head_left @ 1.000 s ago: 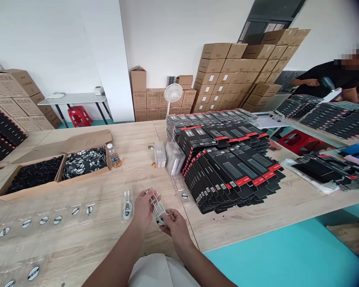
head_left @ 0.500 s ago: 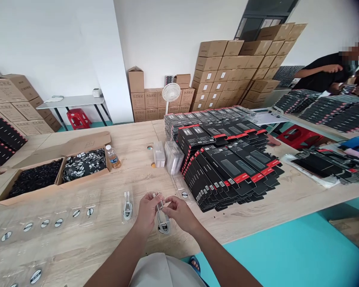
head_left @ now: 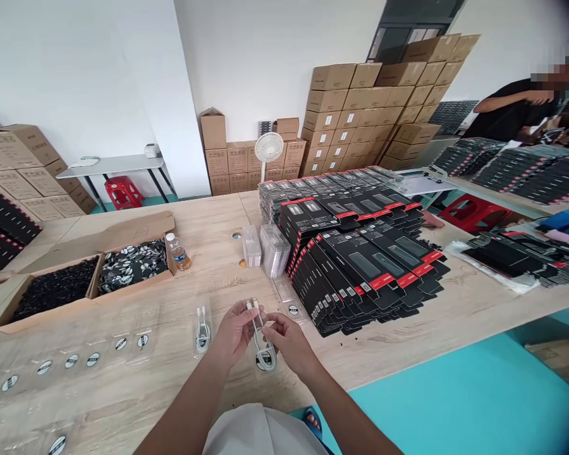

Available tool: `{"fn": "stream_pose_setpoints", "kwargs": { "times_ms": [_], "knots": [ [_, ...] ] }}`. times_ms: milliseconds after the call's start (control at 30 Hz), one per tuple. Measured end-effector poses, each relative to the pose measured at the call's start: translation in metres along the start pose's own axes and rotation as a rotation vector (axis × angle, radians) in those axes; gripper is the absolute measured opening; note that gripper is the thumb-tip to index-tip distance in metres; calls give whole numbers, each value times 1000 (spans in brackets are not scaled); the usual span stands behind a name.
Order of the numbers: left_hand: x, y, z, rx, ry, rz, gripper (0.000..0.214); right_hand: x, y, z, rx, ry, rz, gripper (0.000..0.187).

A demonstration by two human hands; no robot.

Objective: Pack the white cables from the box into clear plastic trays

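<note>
The left grip pinches the top of a coiled white charging cable, and the right grip pinches it just below, the coil hanging above the wooden worktop. Just left lies a second cable in a clear sleeve; red-banded black boxes stand stacked far right.

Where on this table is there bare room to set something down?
Bare wood shows between the water bottle and the clear plastic cases, and along the front edge right of the black boxes. It is crowded around those boxes and where the left hand and right hand hold a white cable beside clear sleeves.
</note>
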State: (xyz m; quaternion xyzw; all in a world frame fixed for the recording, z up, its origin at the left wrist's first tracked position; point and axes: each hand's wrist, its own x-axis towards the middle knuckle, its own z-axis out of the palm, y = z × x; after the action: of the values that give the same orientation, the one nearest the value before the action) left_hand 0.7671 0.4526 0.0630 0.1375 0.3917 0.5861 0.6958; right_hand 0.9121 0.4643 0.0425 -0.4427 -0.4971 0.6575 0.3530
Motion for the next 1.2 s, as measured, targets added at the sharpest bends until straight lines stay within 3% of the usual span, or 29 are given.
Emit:
{"fn": "stream_pose_setpoints", "kwargs": {
  "times_ms": [100, 233, 400, 533, 667, 767, 900, 1033, 1200],
  "knots": [
    [-6, 0, 1, -40, -103, 51, 50, -5, -6, 2, 55, 136, -24, 39],
    [-15, -7, 0, 13, -95, 122, 51, -9, -12, 5, 103, 208, -59, 40],
    [-22, -10, -1, 111, -7, 136, 52, -8, -8, 4, 109, 204, -53, 45],
    [-20, -13, -13, 204, 143, 182, 61, -2, 10, -1, -55, 133, -50, 44],
    [-14, -29, -56, 320, 360, 310, 60, 14, 43, 15, -351, 48, 4, 44],
    [-7, -36, -104, 442, 513, 400, 45, 36, 68, 48, -472, -35, 39, 45],
    [14, -21, -157, 611, 716, 455, 30, 71, 93, 93, -543, -72, 70, 49],
    [40, -5, -187, 695, 807, 407, 31, 94, 110, 113, -595, -83, 131, 56],
    [49, -15, -204, 758, 810, 322, 40, 96, 124, 121, -556, -164, 172, 53]
  ]
}}
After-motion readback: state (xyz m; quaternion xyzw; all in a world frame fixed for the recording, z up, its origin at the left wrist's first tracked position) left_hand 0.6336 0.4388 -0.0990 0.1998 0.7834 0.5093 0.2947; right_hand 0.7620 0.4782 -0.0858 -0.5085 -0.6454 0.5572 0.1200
